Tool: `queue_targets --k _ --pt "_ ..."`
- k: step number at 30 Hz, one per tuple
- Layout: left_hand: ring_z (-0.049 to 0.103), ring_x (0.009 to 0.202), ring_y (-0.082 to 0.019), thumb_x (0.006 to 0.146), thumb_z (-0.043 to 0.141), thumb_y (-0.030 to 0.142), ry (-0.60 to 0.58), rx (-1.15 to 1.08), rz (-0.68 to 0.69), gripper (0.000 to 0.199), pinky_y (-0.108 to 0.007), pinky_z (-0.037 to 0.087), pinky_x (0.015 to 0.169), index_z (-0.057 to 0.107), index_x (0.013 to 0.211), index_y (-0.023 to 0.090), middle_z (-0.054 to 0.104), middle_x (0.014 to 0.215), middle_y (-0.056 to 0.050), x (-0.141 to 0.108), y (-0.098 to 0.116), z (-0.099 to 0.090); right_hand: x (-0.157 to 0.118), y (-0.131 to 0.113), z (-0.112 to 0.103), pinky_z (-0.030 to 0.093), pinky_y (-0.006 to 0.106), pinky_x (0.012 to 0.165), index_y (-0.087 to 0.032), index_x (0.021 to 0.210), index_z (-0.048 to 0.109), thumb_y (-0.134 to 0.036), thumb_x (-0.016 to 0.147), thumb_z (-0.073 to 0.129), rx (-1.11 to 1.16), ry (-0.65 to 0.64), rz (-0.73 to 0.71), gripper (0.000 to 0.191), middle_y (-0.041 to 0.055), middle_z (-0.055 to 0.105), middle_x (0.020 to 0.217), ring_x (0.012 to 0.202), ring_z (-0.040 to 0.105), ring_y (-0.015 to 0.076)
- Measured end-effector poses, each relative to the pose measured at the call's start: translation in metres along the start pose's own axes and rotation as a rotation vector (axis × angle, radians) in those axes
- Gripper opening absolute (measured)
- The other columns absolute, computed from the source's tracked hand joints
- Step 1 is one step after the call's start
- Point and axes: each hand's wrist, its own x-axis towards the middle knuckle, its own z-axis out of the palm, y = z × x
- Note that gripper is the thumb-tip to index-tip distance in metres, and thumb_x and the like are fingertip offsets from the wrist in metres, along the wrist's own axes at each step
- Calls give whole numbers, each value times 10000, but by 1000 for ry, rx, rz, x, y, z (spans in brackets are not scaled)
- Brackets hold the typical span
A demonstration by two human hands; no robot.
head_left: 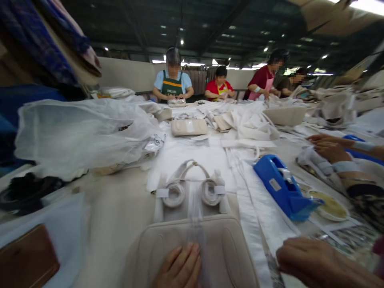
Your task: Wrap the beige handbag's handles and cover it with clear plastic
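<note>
A beige handbag [216, 248] lies flat in front of me at the bottom centre. My left hand [180, 266] rests on it with its fingers stretched out, beside a clear strip [196, 224] running down the middle. Above the body lie two rolled straps, the left roll [174, 195] and the right roll [212, 192], each with a white band. An arched handle [195, 165] is beyond them. To the right, my right hand [312, 258] is apart from the bag, its fingers curled; whatever they may hold is hidden. Near it stands a blue tape dispenser [280, 188].
Another person's hands [333, 150] work at the right. A yellowish round dish [328, 205] lies beyond my right hand. Clear plastic bagging [75, 132] and a brown phone-like object [28, 256] are on the left. Another beige bag [189, 127] lies ahead; several people work beyond.
</note>
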Motion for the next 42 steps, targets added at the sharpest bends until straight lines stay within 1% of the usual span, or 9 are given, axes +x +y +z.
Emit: queue_targets --k 6,10,14,22,28,31,34,38,42 --pt "609 973 -150 900 428 238 20 4 -36 273 -306 259 1111 680 874 136 709 947 -24 6 4 -4 111 -93 -10 336 210 466 -217 768 667 -209 829 576 -167 -552 -492 110 -2 686 687 584 600 122" --pt "614 949 -145 910 427 259 19 14 -51 279 -318 228 1128 683 871 156 708 937 -7 6 6 -6 170 -104 10 228 252 439 -159 781 673 -207 813 564 -475 -560 -510 124 68 705 683 586 627 165" --pt "618 919 -137 933 387 264 27 28 -65 324 -327 221 1134 685 850 166 707 910 4 5 6 -3 191 -99 24 205 257 445 -149 803 683 -208 819 537 -546 -518 -543 157 93 715 715 621 662 198" --pt "611 877 -110 953 326 203 -14 43 -83 373 -323 175 1146 684 849 186 710 885 32 7 5 -3 206 -107 27 291 255 481 -150 797 731 -295 743 638 -547 -539 -331 180 117 725 733 707 677 242" --pt "605 927 -134 932 384 238 -20 1 -75 314 -330 200 1137 681 872 157 703 929 -6 5 4 -3 215 -98 21 289 246 494 -129 869 692 -469 616 764 -529 -374 -183 430 101 706 751 702 645 231" --pt "603 940 -140 925 397 255 3 -8 -77 309 -322 217 1130 679 876 141 699 936 -22 6 4 -3 197 -88 25 325 254 552 -141 818 653 -220 775 635 -494 -181 -320 92 69 678 762 703 609 184" --pt "604 934 -141 927 389 242 27 -1 -76 312 -317 235 1122 680 881 139 695 929 -23 7 6 -2 159 -82 40 390 299 655 -154 802 632 -70 827 432 -386 60 -511 218 70 663 808 733 586 180" --pt "610 904 -140 915 424 214 45 -18 -105 265 -307 304 1083 672 839 159 683 857 -13 6 9 -5 112 -77 64 410 363 927 -135 1167 563 -178 920 370 -292 89 -655 316 76 658 1135 1029 579 208" --pt "614 811 -109 924 409 190 14 18 -111 266 -298 308 1076 648 810 168 653 749 7 1 7 -12 97 -68 85 368 424 1038 -114 1277 488 -202 935 391 -369 120 -684 366 78 575 1285 1200 499 229"
